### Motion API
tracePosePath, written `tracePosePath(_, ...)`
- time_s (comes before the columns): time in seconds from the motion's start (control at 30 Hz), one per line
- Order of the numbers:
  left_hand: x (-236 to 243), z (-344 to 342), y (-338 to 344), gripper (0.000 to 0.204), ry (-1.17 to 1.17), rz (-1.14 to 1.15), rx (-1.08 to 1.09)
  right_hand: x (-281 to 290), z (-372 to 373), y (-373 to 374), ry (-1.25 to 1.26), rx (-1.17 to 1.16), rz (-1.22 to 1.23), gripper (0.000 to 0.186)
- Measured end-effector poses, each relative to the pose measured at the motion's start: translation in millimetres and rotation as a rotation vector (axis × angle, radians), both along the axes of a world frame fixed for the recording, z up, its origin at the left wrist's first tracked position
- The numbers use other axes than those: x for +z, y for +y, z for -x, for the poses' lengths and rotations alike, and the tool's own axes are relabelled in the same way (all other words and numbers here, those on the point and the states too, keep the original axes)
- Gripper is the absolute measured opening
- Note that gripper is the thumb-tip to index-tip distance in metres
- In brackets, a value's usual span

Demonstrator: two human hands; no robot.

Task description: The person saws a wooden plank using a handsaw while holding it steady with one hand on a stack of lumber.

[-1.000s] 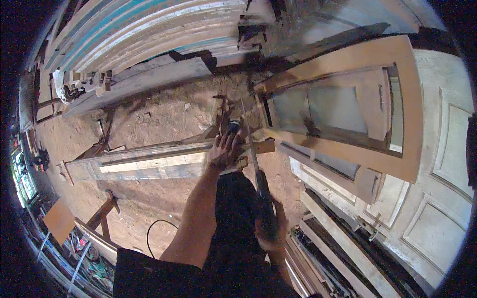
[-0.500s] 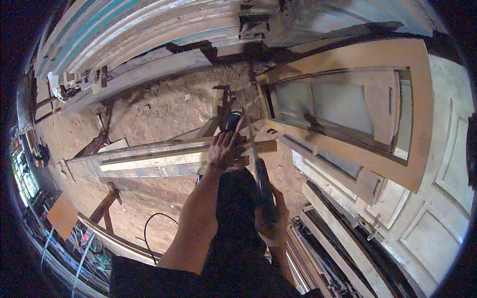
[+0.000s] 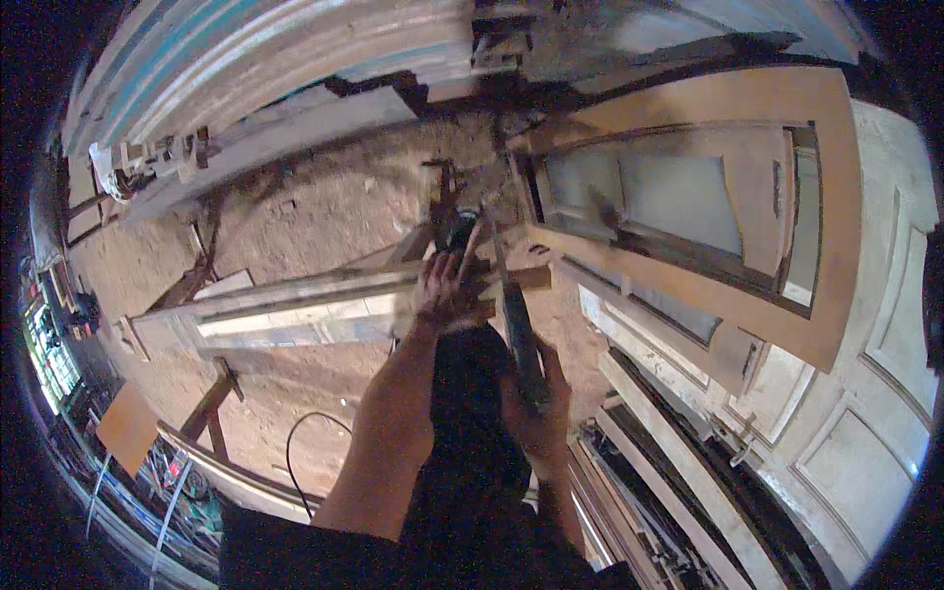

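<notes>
Lower centre of the frame: your right hand [image 3: 539, 411] wraps the dark handle of the handsaw [image 3: 521, 334], its blade running up through mid-frame. Just left, your left hand [image 3: 441, 293] lies over the timber [image 3: 534, 278]; can't tell whether it grips. Counter [image 3: 172, 331] stretches centre-left. Beyond: orange-brown frame [image 3: 836, 216], right; stacked boards [image 3: 295, 69], upper left.
</notes>
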State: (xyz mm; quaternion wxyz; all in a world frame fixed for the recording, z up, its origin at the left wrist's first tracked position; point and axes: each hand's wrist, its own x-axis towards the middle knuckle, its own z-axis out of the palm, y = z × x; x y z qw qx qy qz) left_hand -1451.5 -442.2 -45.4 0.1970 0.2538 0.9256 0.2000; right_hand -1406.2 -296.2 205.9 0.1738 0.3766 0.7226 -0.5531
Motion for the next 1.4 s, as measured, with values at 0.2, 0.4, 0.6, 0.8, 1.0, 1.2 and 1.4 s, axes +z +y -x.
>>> tracePosePath(0.2, -40, -28, -8, 0.076, 0.329, -0.03, 0.016, 49, -46, -4, -0.035, 0.065, -0.159, 0.05)
tracePosePath(0.4, -21, -9, -7, 0.061, 0.199, -0.077, -0.028, -7, -28, 2, -0.107, 0.063, -0.094, 0.05)
tracePosePath(0.6, -11, -4, 2, 0.059, 0.029, -0.071, -0.01, 41, -38, -18, -0.151, 0.002, -0.211, 0.051)
tracePosePath(0.8, -22, -11, -5, 0.067, 0.052, 0.011, 0.017, -17, -36, 1, -0.105, 0.097, -0.097, 0.057)
tracePosePath(1.0, -11, -3, -3, 0.073, -0.028, -0.024, -0.02, 60, -56, 4, -0.163, 0.073, -0.07, 0.063)
tracePosePath(1.2, -17, -6, -10, 0.075, -0.014, 0.065, -0.045, 4, -54, 7, -0.051, 0.099, -0.074, 0.058)
tracePosePath(1.4, -17, -11, -2, 0.077, -0.008, 0.038, -0.039, 11, -103, -5, -0.038, 0.039, -0.094, 0.059)
